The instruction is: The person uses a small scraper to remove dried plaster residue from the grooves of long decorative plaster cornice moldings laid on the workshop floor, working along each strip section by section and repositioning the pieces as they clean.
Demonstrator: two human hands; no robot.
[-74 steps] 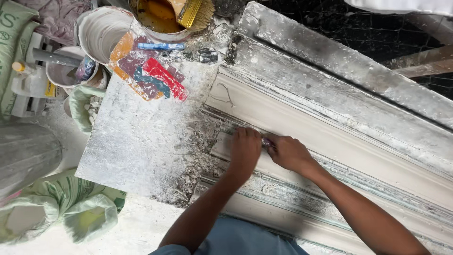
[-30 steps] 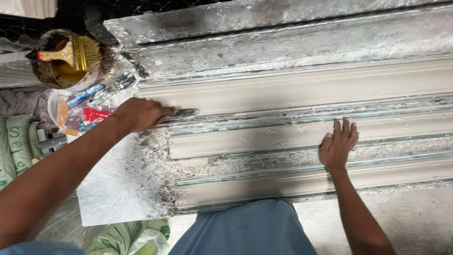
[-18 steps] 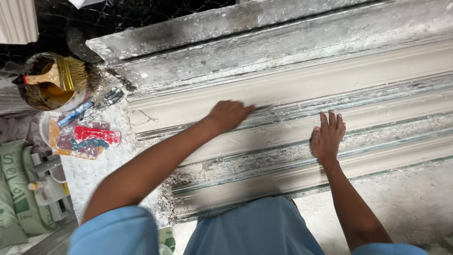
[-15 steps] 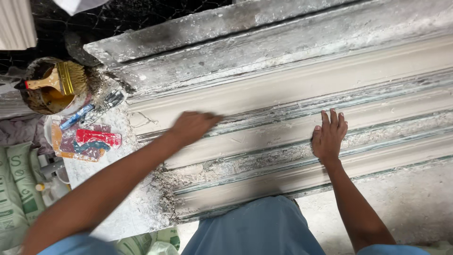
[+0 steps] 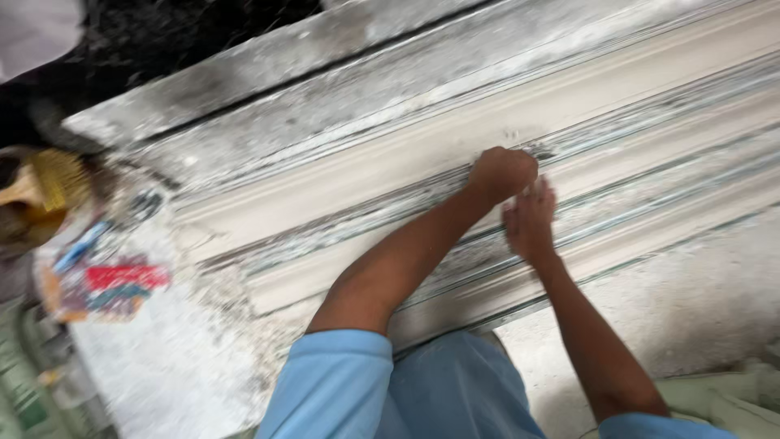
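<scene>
Head view, left hand [image 5: 504,172] fingers clenched on plaster moulding [image 5: 422,154], right hand [image 5: 530,221] flat beside.

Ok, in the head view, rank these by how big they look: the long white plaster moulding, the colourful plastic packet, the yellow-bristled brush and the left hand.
1. Long white plaster moulding, by far the largest.
2. Colourful plastic packet.
3. Left hand and yellow-bristled brush look alike; the brush is blurred and cut by the frame edge, so I cannot rank them.
</scene>
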